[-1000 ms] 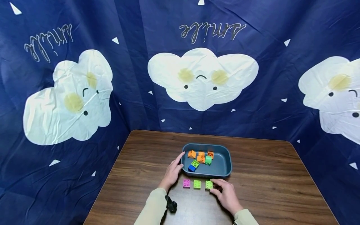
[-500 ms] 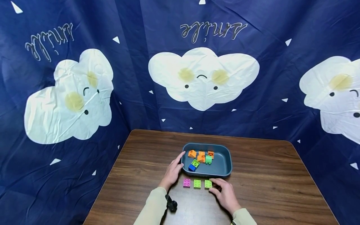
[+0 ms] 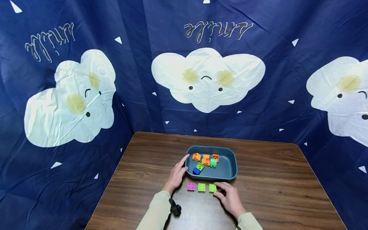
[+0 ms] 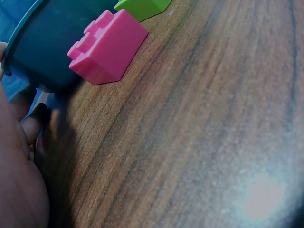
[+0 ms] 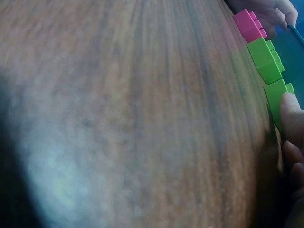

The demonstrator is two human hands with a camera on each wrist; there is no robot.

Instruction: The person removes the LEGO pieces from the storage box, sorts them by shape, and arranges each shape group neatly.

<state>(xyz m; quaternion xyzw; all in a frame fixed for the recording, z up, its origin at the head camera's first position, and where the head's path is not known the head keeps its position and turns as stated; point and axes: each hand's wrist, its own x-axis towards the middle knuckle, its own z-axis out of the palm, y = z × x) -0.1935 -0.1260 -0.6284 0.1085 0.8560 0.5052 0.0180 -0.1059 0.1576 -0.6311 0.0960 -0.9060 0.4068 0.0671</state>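
Note:
My right hand [image 3: 230,197] pinches the rightmost lime-green toy brick [image 3: 212,187] between thumb and forefinger. That brick stands studs-up in a row with a second lime brick [image 3: 201,187] and a pink brick [image 3: 191,186], small gaps between them. In the right wrist view my thumb [image 5: 291,116] lies against the near face of the held brick [image 5: 274,97]. My left hand [image 3: 174,176] rests against the left end of a dark teal tray [image 3: 227,171], its fingers extended and the fingertips at the rim. The left wrist view shows the pink brick [image 4: 111,47] close to the tray wall [image 4: 54,47].
Inside the tray lie several orange bricks [image 3: 196,157], a green rounded brick [image 3: 213,163], and a lime brick [image 3: 199,166] beside a blue one [image 3: 196,171]. The wooden table [image 3: 273,179] is backed by a blue cloth [image 3: 132,80] with cloud prints.
My right hand has shifted slightly left with the rightmost lime brick, bringing it nearer the middle one. The left hand stays at the tray.

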